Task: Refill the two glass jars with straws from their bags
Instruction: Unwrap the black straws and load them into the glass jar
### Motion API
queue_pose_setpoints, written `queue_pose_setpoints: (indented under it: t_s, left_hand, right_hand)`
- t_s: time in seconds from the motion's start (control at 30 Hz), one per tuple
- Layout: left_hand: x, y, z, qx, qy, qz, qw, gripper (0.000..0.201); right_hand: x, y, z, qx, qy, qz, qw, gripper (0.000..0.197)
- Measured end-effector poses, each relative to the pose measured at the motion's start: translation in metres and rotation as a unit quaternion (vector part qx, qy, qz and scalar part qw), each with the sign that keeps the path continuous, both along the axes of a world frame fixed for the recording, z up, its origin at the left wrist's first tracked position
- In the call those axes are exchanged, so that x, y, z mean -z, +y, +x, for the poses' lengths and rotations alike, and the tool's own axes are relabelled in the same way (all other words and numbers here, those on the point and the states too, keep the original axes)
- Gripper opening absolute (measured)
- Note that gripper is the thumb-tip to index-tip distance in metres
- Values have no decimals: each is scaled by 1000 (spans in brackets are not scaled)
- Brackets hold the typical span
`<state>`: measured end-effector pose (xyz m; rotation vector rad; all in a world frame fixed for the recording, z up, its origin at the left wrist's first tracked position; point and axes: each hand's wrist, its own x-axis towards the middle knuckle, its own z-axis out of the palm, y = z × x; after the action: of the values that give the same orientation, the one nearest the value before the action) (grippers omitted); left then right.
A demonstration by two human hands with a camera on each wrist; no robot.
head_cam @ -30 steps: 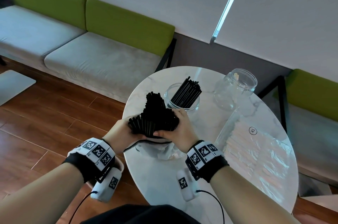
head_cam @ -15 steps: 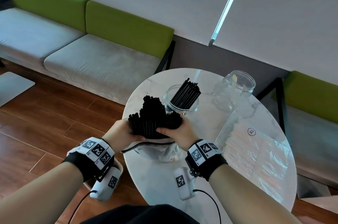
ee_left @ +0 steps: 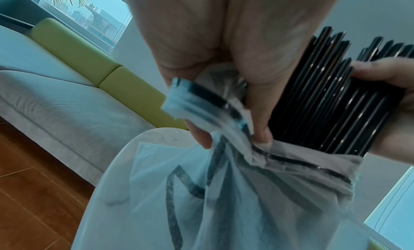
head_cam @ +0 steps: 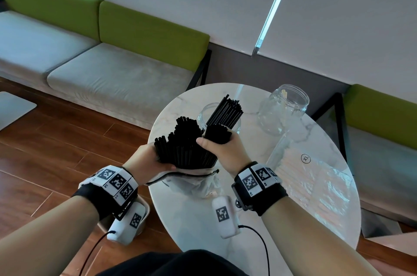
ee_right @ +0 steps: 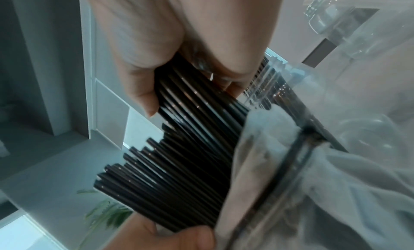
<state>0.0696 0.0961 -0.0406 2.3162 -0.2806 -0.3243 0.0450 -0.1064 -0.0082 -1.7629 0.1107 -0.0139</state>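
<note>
A thick bundle of black straws (head_cam: 185, 149) sticks up out of a translucent zip bag (head_cam: 194, 183) at the table's near left. My left hand (head_cam: 158, 158) grips the bag's rim against the bundle; in the left wrist view its thumb pinches the bag's zip edge (ee_left: 257, 130). My right hand (head_cam: 216, 142) grips a smaller bunch of black straws (ee_right: 190, 130) split off at the bundle's right side, close to a glass jar (head_cam: 203, 115) that holds several black straws. A second glass jar (head_cam: 284, 108), nearly empty, stands at the back right.
A flat clear bag of pale straws (head_cam: 311, 176) lies on the right half of the round marble table (head_cam: 191, 226). A grey and green bench (head_cam: 112, 81) runs along the wall behind, with wooden floor to the left.
My right hand has parted a smaller bunch from the bundle and drawn it up and to the right, closer to the jar. The left hand keeps its hold on the bag.
</note>
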Motion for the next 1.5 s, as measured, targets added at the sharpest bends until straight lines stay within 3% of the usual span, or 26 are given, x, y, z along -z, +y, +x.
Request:
queue_pose_setpoints:
  t_s: [0.23, 0.43, 0.6, 0.73, 1.03, 1.3, 1.4, 1.5]
  left_hand:
    - [2, -2, 3, 9, -5, 8, 1000, 36]
    - [1, -3, 3, 25, -8, 25, 999, 26]
    - [-1, -4, 4, 31, -12, 32, 999, 29]
    - [-2, -5, 4, 32, -8, 26, 999, 28]
    - [-3, -5, 6, 32, -4, 17, 999, 31]
    - [0, -9, 7, 30, -5, 31, 999, 25]
    - [5, -5, 10, 23, 5, 25, 999, 24]
    - [9, -2, 11, 8, 17, 20, 1000, 28]
  right_hand:
    - [-22, 0, 0, 28, -53, 21, 998, 8]
    - [-48, -10, 3, 35, -111, 47, 992, 28]
    - [-69, -27, 12, 63, -109, 167, 978, 40]
    - [-80, -36, 11, 47, -110, 184, 976, 47]
    - [-88, -54, 16, 73, -117, 283, 949, 22]
    - [-90, -56, 14, 23, -101, 224, 969, 20]
    - [-98, -65, 20, 70, -145, 250, 955, 23]
    - [-113, -77, 26, 143, -212, 292, 922, 20]
